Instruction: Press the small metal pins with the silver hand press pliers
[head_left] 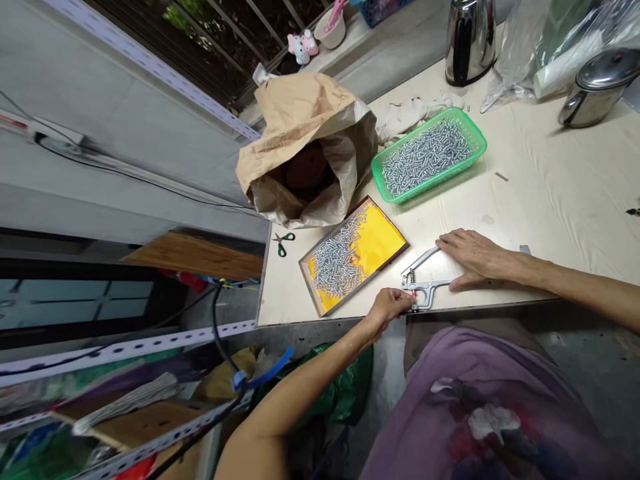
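Grey metal hand-press pliers with long handles and a small coil spring (429, 289) lie at the near edge of the pale wooden worktop (545, 187), right of the tray; handles spread wide, a red bit near the jaws. Left hand (389, 304) is at the jaw end, fingers together; cannot tell whether they pinch a part; right hand (473, 255) straddles the handle ends, fingers on the upper, thumb by the lower, set apart; cannot tell how firmly it grips.

Step in hand looks like fitting or steadying something at the jaws; next move seems to call for left fingers clear before any squeeze.

Shallow brown-rimmed rectangular tray with yellow lining (384, 241) sits towards the near-left corner, small silver metal pieces (339, 263) heaped on its left part; beyond it, green plastic basket (435, 189) full of similar pieces; green-handled scissors (283, 244) near left edge; crumpled brown paper bag (310, 107) behind tray.
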Demonstrator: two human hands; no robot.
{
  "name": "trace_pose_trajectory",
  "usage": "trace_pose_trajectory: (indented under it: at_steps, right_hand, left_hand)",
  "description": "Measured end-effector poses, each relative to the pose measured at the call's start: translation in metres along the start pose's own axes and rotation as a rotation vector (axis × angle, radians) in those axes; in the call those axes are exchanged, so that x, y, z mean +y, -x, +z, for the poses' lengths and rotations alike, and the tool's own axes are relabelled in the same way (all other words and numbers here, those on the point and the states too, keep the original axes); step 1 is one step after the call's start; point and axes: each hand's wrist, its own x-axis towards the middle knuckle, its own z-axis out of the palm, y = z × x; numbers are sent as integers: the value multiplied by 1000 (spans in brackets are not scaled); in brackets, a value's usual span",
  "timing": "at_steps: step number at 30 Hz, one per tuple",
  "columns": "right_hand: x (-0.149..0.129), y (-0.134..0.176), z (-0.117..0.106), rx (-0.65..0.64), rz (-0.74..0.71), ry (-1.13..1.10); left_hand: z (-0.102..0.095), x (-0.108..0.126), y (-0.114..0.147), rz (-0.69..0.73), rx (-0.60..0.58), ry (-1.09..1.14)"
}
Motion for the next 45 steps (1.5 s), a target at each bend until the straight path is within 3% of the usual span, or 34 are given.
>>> trace_pose_trajectory:
  at_steps: [7, 11, 13, 16, 19, 22, 25, 32, 38, 45]
  right_hand:
    - [-7, -1, -7, -44, -3, 35]
    - [-14, 3, -11, -60, 2, 49]
    - [-17, 6, -12, -45, -1, 27]
    - [-21, 10, -10, 2, -9, -15]
    - [-22, 12, -9, 13, 26, -43]
    - [-21, 15, -11, -25, 61, -66]
    - [-18, 17, -16, -68, 98, -37]
    - [-18, 19, -15, -32, 105, -3]
    - [-20, 22, -3, -25, 165, -17]
    - [-13, 24, 7, 73, 104, -51]
  left_hand:
    - [1, -4, -3, 15, 25, -35]
    - [1, -2, 6, 73, 79, -247]
    - [3, 2, 11, 234, 195, -443]
    - [14, 15, 11, 589, 346, -695]
    - [28, 34, -5, 844, 301, -851]
    - [33, 50, -23, 960, 178, -931]
    - [32, 58, -31, 966, 103, -998]
    - [38, 65, -30, 954, 85, -1066]
    - [41, 63, -36, 980, 79, -984]
    - [45, 61, -40, 958, 133, -934]
